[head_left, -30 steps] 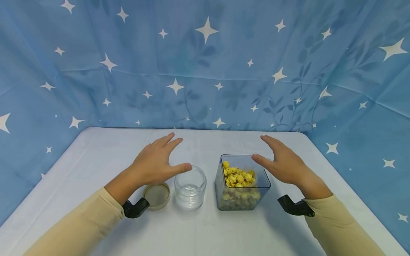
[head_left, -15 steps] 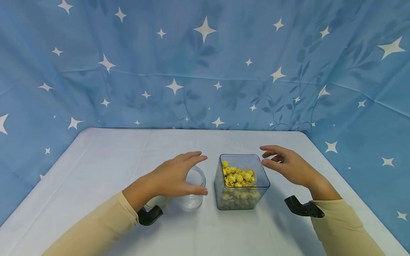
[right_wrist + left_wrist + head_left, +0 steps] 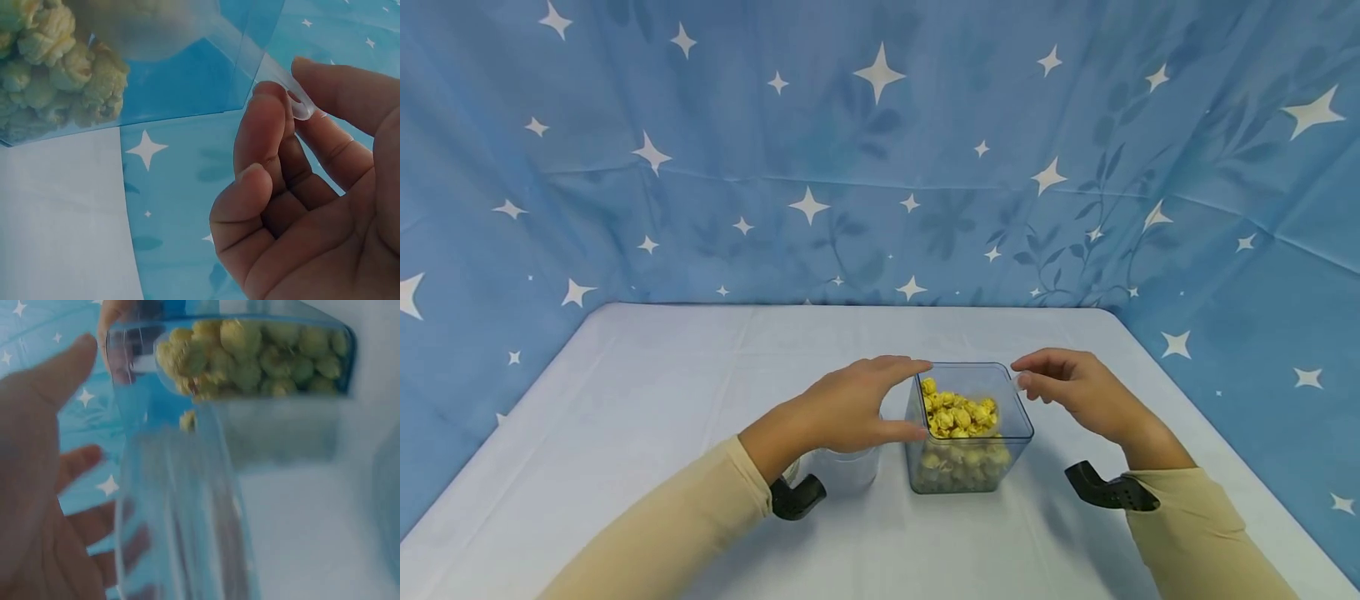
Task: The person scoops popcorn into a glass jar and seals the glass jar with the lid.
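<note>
1. Head view: my right hand (image 3: 1075, 387) is pinching the scoop (image 3: 275, 70) right of the box (image 3: 973, 379).
2. My left hand (image 3: 850, 406) is hovering wide at its left.
3. Popcorn (image 3: 958, 417) is lying inside, right of the jar (image 3: 847, 472).

I find the table (image 3: 895, 550) white-surfaced, far corners rounded. Standing directly on it before me, I record a clear square-sided container (image 3: 973, 439), upright, and, just left, a clear jar (image 3: 848, 473), partly hidden.
</note>
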Demonstrator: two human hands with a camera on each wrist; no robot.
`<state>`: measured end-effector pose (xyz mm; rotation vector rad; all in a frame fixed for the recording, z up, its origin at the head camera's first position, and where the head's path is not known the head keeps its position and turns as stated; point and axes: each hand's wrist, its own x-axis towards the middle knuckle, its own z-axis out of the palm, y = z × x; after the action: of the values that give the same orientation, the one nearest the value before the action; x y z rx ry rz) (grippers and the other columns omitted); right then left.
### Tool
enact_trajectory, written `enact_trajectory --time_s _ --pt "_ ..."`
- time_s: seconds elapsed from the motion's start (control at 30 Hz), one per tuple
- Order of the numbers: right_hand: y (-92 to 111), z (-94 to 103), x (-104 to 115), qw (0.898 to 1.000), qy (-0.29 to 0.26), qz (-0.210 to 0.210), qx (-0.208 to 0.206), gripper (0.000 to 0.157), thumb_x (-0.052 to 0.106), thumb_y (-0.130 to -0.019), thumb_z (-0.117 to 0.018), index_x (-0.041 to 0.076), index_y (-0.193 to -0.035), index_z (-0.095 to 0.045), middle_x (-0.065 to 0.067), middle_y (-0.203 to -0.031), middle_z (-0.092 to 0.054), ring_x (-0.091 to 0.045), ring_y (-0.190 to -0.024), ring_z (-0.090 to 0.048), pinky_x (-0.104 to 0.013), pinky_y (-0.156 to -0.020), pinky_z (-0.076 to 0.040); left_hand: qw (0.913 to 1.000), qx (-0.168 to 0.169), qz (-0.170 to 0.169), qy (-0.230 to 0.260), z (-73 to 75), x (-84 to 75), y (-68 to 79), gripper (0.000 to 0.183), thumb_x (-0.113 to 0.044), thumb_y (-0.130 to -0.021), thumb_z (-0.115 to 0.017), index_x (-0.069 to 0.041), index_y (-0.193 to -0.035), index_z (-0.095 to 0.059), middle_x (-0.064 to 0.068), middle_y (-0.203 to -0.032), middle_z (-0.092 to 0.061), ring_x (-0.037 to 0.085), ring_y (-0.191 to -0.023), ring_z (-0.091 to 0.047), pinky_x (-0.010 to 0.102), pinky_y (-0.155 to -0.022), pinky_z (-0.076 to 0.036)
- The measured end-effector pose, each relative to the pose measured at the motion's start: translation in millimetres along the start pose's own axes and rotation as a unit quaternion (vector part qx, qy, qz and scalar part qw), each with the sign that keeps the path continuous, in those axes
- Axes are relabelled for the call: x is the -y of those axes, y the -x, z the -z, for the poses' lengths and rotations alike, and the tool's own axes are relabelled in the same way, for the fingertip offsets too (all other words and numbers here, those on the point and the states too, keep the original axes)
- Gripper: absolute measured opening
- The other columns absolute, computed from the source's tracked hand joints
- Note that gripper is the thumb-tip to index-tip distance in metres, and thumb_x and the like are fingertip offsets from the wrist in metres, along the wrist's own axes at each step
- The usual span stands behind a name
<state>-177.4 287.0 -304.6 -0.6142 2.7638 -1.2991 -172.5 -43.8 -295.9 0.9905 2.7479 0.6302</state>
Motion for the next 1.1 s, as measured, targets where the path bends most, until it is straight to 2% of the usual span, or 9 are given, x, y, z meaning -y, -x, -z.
enact_trajectory --time_s 0.1,0.2,0.33,0.47,0.7,0.83,0.93,1.0,1.1 --pt "-0.3 -1.8 0.3 1.000 -0.014 -0.001 0.002 0.026 0.013 -0.100 -0.062 -0.002 -0.122 -0.066 -0.009 -0.096 -0.065 -0.019 -0.085 -0.060 -0.031 -0.070 -0.053 0.9997 -0.003 0.012 -0.022 -2.8 -6.3 -5.6 0.071 -0.063 -0.091 -0.062 -0.027 -0.151 -0.048 0.002 -0.157 -0.039 0.026 -0.141 -0.039 0.053 -0.105 -0.042" --pt "0.6 -3.0 -0.8 1.000 -0.022 -0.003 0.000 0.025 0.012 -0.100 -0.063 -0.003 -0.119 -0.067 -0.008 -0.094 -0.065 -0.020 -0.084 -0.060 -0.031 -0.068 -0.052 0.9996 -0.004 0.021 -0.018 -5.7 -9.5 -10.7 0.068 -0.064 -0.091 -0.061 -0.025 -0.146 -0.054 0.001 -0.153 -0.044 0.023 -0.139 -0.043 0.051 -0.105 -0.043" --pt "2.4 -4.5 -2.8 0.999 -0.040 -0.011 -0.005 0.025 0.011 -0.099 -0.062 -0.005 -0.117 -0.067 -0.008 -0.090 -0.064 -0.021 -0.080 -0.058 -0.031 -0.066 -0.051 0.9996 0.004 0.027 -0.006 -7.8 -9.1 -14.1 0.069 -0.065 -0.090 -0.062 -0.025 -0.146 -0.053 -0.004 -0.146 -0.052 0.019 -0.131 -0.051 0.045 -0.100 -0.048" --pt "3.1 -7.4 -4.9 0.995 -0.092 -0.024 -0.005 0.028 0.010 -0.100 -0.062 -0.012 -0.117 -0.063 -0.004 -0.090 -0.064 -0.018 -0.080 -0.059 -0.030 -0.071 -0.053 0.9992 0.004 0.039 -0.004 -8.4 -7.2 -14.5 0.072 -0.068 -0.088 -0.061 -0.029 -0.147 -0.051 -0.005 -0.139 -0.059 0.019 -0.117 -0.061 0.042 -0.088 -0.052" --pt "5.2 -10.5 -4.1 0.987 -0.154 -0.040 -0.018 0.028 0.005 -0.100 -0.060 -0.018 -0.117 -0.059 0.003 -0.091 -0.065 -0.015 -0.080 -0.060 -0.025 -0.072 -0.053 0.9990 -0.001 0.045 -0.007 -8.1 -5.4 -14.7 0.073 -0.070 -0.086 -0.062 -0.029 -0.146 -0.051 -0.004 -0.131 -0.064 0.019 -0.110 -0.063 0.041 -0.084 -0.053" --pt "5.1 -12.1 -3.4 0.979 -0.196 -0.046 -0.032 0.016 0.003 -0.100 -0.059 -0.005 -0.110 -0.068 0.001 -0.091 -0.066 -0.014 -0.079 -0.059 -0.024 -0.071 -0.053 0.9985 -0.004 0.053 -0.017 -6.2 -5.7 -13.5 0.074 -0.072 -0.084 -0.063 -0.030 -0.145 -0.053 -0.003 -0.119 -0.069 0.019 -0.102 -0.065 0.039 -0.078 -0.053" --pt "4.9 -14.1 -4.1 0.969 -0.240 -0.038 -0.034 0.017 0.001 -0.100 -0.058 0.009 -0.105 -0.072 0.000 -0.090 -0.066 -0.014 -0.076 -0.058 -0.023 -0.069 -0.052 0.9982 -0.007 0.054 -0.023 -4.8 -5.4 -12.3 0.074 -0.073 -0.083 -0.064 -0.031 -0.144 -0.054 -0.003 -0.122 -0.069 0.020 -0.103 -0.065 0.039 -0.077 -0.052" --pt "4.6 -15.7 -4.4 0.963 -0.264 -0.037 -0.032 0.020 0.000 -0.100 -0.057 0.012 -0.103 -0.073 0.000 -0.090 -0.066 -0.013 -0.076 -0.057 -0.023 -0.069 -0.052 0.9983 -0.008 0.053 -0.023 -4.3 -4.6 -11.8 0.075 -0.073 -0.083 -0.064 -0.030 -0.143 -0.055 -0.003 -0.126 -0.067 0.020 -0.105 -0.065 0.039 -0.077 -0.052" --pt "4.0 -17.6 -3.8 0.959 -0.277 -0.040 -0.037 0.019 0.000 -0.100 -0.058 0.012 -0.103 -0.073 0.000 -0.090 -0.066 -0.013 -0.075 -0.056 -0.023 -0.068 -0.051 0.9982 -0.009 0.055 -0.024 -3.2 -3.6 -11.2 0.074 -0.073 -0.082 -0.065 -0.030 -0.143 -0.056 -0.002 -0.131 -0.065 0.021 -0.108 -0.064 0.040 -0.077 -0.052"
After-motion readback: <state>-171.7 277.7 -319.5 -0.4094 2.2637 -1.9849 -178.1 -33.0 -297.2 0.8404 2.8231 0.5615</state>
